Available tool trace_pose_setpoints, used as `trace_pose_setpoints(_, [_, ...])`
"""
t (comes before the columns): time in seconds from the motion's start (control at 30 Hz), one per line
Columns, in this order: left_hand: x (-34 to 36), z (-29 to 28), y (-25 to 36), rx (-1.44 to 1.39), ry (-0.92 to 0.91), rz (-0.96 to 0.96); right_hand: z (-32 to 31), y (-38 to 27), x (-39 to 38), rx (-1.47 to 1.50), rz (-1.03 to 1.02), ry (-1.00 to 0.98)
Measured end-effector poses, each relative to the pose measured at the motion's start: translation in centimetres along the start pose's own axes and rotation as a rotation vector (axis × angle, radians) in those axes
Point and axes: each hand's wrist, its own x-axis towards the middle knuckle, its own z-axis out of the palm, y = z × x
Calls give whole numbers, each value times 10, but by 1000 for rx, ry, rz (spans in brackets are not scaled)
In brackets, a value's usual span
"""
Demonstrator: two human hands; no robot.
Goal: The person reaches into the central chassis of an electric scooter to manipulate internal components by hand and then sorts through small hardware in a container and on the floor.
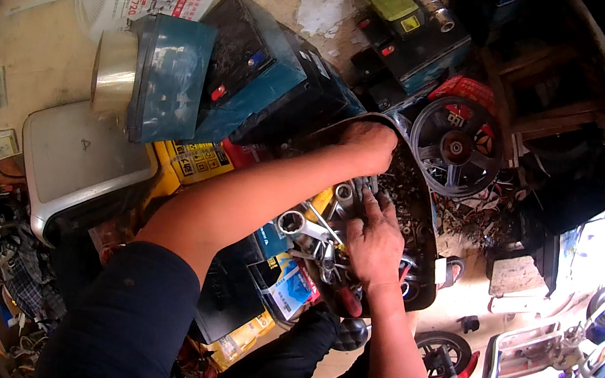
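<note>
Both my hands reach into a dark tray (pixel 432 236) heaped with tools and small metal parts. My left hand (pixel 368 144) is bent down over the tray's far end, its fingers hidden behind the hand. Closer to me, my right hand (pixel 376 247) lies over the tools with its fingers stretched forward, touching the pile. Beside it are a large ring spanner (pixel 299 224), a round metal socket (pixel 344 192) and a yellow-handled tool (pixel 322 200). A red handle (pixel 350 301) shows at the tray's near end. Loose nuts and bolts (pixel 409 197) cover the right side.
Teal-and-black batteries (pixel 257 76) stand left of the tray, near a grey-topped case (pixel 84 156). A black spoked wheel (pixel 456 147) leans at its right, before a wooden stool (pixel 549 108). A scooter's wheel (pixel 442 351) is at lower right.
</note>
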Motion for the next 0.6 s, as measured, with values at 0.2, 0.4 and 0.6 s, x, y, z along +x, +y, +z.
trace_pose_setpoints(0.2, [-3, 10, -10, 55, -45, 77, -2, -2, -1, -15, 17, -7])
trace_pose_setpoints(0.4, [1, 11, -8, -43, -5, -17, 1, 2, 0, -10, 13, 6])
trace_pose_setpoints(0.6, [16, 8, 1, 16, -12, -175, -1, 1, -1, -7, 5, 16])
